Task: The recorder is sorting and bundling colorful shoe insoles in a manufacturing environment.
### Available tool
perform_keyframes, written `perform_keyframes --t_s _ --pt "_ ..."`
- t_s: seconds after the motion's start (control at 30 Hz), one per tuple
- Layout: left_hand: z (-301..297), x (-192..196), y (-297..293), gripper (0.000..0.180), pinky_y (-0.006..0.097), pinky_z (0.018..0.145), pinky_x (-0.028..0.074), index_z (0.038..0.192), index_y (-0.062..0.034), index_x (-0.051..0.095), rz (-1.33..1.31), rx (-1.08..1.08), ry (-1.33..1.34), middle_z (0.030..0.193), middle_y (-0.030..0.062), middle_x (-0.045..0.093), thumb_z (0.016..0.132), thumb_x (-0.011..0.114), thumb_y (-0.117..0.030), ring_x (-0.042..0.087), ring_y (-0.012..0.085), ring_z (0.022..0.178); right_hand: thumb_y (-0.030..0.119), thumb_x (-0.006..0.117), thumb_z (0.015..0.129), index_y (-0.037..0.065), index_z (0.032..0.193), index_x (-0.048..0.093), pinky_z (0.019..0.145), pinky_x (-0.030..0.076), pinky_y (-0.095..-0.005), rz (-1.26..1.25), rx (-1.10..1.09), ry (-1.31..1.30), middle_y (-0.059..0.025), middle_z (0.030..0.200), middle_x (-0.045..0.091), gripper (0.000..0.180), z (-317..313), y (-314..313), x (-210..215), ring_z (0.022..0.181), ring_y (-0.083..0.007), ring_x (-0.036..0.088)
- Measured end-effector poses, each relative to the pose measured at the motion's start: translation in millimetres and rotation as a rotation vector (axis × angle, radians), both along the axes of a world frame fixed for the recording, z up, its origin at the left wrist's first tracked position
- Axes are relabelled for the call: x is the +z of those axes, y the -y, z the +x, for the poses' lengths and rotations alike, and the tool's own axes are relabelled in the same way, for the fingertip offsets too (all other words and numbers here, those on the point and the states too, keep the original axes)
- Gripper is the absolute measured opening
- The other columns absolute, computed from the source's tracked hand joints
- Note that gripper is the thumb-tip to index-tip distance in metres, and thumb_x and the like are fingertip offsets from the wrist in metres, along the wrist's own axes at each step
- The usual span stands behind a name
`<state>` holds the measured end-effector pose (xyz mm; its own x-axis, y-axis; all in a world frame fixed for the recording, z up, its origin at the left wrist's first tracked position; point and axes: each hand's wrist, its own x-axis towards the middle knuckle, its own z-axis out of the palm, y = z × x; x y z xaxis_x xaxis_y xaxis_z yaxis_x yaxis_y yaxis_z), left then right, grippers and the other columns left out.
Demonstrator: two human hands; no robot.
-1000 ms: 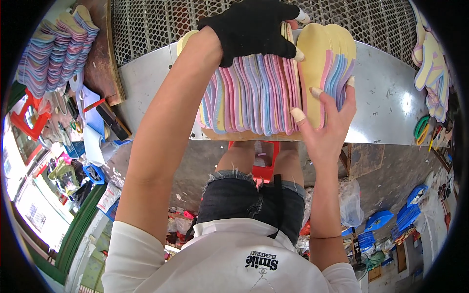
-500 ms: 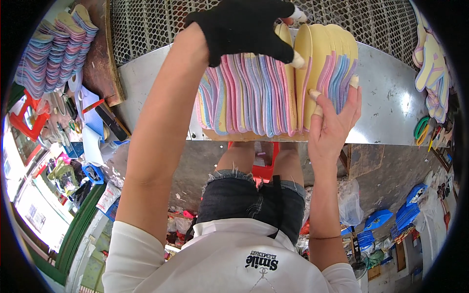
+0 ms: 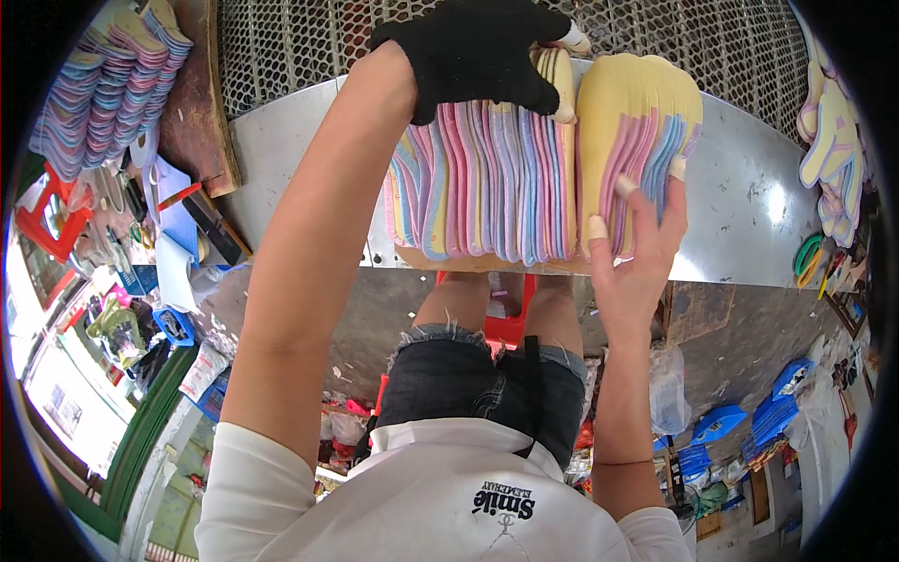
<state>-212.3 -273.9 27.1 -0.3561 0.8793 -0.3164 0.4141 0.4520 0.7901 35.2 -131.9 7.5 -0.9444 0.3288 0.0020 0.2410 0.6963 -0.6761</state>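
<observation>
A tightly packed row of insoles (image 3: 487,183), pink, blue, lilac and yellow along the edges, stands on end in front of me. My left hand (image 3: 492,61), in a black glove with pale-covered fingertips, reaches over the far end of the row. Its thumb and forefinger straddle the tops of the insoles at the row's right end. To the right leans a second bunch of insoles (image 3: 637,103) with a yellow face showing. My right hand (image 3: 637,244), ungloved with pale fingertip covers, has its thumb and fingers around the near part of this bunch.
Below the insoles is a shiny metal tabletop (image 3: 740,187), with wire mesh (image 3: 674,28) behind it. Stacked insoles (image 3: 112,89) stand at the far left, and more insoles (image 3: 829,140) lie at the right. Green-handled scissors (image 3: 807,258) lie near the right edge.
The right-hand bunch has shifted slightly right, and the insole that stood apart at its left now lies against it. My right thumb and forefinger have moved farther apart; my left hand moved slightly right.
</observation>
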Motion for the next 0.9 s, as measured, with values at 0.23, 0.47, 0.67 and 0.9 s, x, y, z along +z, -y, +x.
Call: perform_keyframes --t_s 0.23,0.47,0.67,0.9 --pt "1.9 -11.4 1.7 0.061 0.039 0.082 0.051 0.123 -0.0028 0.059 0.097 0.021 -0.063 0.102 0.0214 0.067 0.069 0.077 -0.025 0.066 0.0338 0.095 0.016 0.071 0.080 0.007 0.113 0.066 0.112 0.023 -0.0529 0.297 0.092 0.021 -0.0238 0.150 0.031 0.035 -4.1 11.2 0.3 0.139 -0.0456 0.025" --pt "1.6 -8.1 -0.2 0.062 0.039 0.081 0.051 0.119 -0.0021 0.060 0.034 0.010 -0.126 0.100 0.0219 0.067 0.068 0.078 -0.031 0.066 0.0341 0.093 0.025 0.077 0.075 0.007 0.112 0.066 0.110 0.024 -0.0547 0.196 0.056 -0.033 -0.0232 0.150 0.031 0.042 -6.8 12.5 -0.3 0.138 -0.0473 0.023" --pt "-1.7 -6.6 3.9 0.065 0.040 0.081 0.051 0.118 -0.0021 0.061 0.054 0.015 -0.019 0.100 0.0215 0.067 0.067 0.081 -0.038 0.066 0.0347 0.094 0.021 0.074 0.075 0.008 0.110 0.067 0.111 0.022 -0.0537 0.100 -0.019 -0.034 -0.0232 0.148 0.032 0.038 -5.5 13.2 -6.1 0.138 -0.0462 0.025" --pt "2.7 -11.7 4.4 0.067 0.040 0.085 0.050 0.119 -0.0029 0.060 0.119 0.037 -0.074 0.104 0.0216 0.067 0.067 0.082 -0.039 0.065 0.0351 0.097 0.022 0.075 0.074 0.010 0.112 0.066 0.110 0.023 -0.0553 0.229 0.008 0.006 -0.0221 0.150 0.030 0.040 -10.3 26.5 6.0 0.138 -0.0466 0.023"
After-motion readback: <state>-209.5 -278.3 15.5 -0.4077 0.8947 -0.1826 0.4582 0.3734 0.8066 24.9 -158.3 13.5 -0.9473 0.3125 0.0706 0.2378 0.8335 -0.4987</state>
